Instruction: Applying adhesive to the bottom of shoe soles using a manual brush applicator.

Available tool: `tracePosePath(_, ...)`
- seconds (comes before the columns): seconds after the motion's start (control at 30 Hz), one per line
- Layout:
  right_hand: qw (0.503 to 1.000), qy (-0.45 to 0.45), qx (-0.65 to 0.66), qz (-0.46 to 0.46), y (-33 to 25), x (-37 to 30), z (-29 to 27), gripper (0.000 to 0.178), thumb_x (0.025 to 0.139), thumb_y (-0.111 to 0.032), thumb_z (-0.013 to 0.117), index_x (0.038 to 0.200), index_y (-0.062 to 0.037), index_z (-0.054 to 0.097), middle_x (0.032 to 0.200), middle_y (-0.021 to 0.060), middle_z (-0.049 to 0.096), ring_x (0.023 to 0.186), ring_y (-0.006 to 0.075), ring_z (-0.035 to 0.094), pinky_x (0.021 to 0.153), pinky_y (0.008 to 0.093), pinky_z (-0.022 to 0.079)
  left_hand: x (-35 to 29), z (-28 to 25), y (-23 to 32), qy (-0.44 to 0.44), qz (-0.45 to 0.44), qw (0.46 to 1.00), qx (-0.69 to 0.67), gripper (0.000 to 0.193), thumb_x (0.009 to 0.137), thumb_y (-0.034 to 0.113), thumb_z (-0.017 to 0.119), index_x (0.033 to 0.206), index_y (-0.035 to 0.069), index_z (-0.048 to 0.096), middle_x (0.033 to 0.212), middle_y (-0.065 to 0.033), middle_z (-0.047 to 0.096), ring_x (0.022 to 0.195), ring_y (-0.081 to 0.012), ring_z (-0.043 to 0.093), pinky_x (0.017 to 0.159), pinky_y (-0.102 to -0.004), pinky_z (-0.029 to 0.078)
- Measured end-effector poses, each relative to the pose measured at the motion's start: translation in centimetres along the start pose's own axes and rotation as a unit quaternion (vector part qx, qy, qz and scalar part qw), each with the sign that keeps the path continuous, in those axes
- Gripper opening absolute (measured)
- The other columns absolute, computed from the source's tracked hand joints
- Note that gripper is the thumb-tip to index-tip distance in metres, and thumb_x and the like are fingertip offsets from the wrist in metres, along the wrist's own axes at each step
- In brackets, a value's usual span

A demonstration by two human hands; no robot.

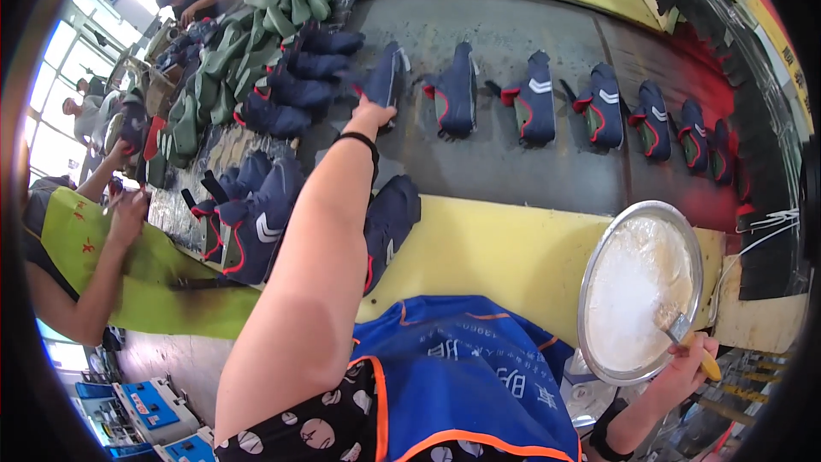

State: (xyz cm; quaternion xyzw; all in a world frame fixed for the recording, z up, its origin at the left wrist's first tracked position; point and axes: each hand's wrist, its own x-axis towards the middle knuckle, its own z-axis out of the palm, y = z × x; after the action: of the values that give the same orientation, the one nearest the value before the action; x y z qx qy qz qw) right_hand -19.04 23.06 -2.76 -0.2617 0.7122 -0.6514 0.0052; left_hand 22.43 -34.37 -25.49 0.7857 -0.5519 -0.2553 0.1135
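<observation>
My left arm stretches out over the grey conveyor belt point(513, 26). My left hand point(374, 113) is closed on the near end of a navy shoe upper point(382, 73) with red trim, which lies on the belt. At the lower right, my right hand point(684, 370) grips a paintbrush point(682, 331) with a yellow handle. Its bristles touch the white, creamy contents of a round metal bowl point(585, 291). Another navy shoe upper point(393, 222) rests on the yellow ledge beside my left forearm, partly hidden by it.
Several navy uppers point(539, 98) stand in a row along the belt to the right. More uppers point(256, 214) and a heap of green shoe lasts point(222, 77) lie at left. A co-worker in a lime apron point(145, 265) works there. The yellow ledge point(487, 239) borders the belt.
</observation>
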Motion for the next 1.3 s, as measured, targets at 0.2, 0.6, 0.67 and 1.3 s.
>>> tracePosePath(0.2,1.0,-0.007,0.008,-0.006,0.1,-0.4,1.9,0.015,0.102,-0.016,0.053,0.094,-0.0037,0.054,0.088,0.0029,0.052,0.074,0.0095,0.049,0.066,0.0254,0.041,-7.5,-7.4,5.7,-0.222,0.084,0.971,-0.017,0.098,0.078,0.074,0.069,0.142,0.0,0.056,0.149,-0.0272,0.05,0.139,-0.0444,0.046,0.108,-0.0582,0.04)
tracePosePath(0.6,0.997,-0.062,0.052,0.017,0.8,-0.5,2.8,0.01,0.101,-0.014,0.054,0.101,-0.0035,0.055,0.095,0.0051,0.056,0.079,0.0119,0.055,0.066,0.0261,0.045,-32.8,-15.1,-2.5,-0.15,0.248,0.893,0.345,0.087,0.068,0.063,0.081,0.121,-0.001,0.058,0.103,-0.0208,0.068,0.105,-0.0376,0.064,0.11,-0.0578,0.036)
tracePosePath(0.67,0.996,-0.031,0.083,0.033,0.9,-0.7,2.7,0.01,0.101,-0.013,0.055,0.103,-0.0033,0.055,0.097,0.0055,0.056,0.082,0.0126,0.057,0.066,0.0277,0.046,-36.0,-12.4,-3.5,-0.051,0.332,0.893,0.3,0.074,0.066,0.049,0.087,0.116,0.002,0.06,0.1,-0.0178,0.066,0.1,-0.0385,0.064,0.103,-0.0533,0.043)
tracePosePath(1.3,0.971,-0.063,-0.227,-0.037,5.4,0.1,0.9,0.011,0.089,-0.01,0.077,0.096,-0.0044,0.071,0.089,0.0072,0.073,0.075,0.0148,0.068,0.065,0.0266,0.053,-37.9,-2.4,-1.9,-0.174,0.393,0.903,-0.006,0.113,0.073,0.023,0.086,0.163,0.02,0.018,0.105,-0.0183,0.063,0.092,-0.0317,0.068,0.081,-0.0404,0.055)
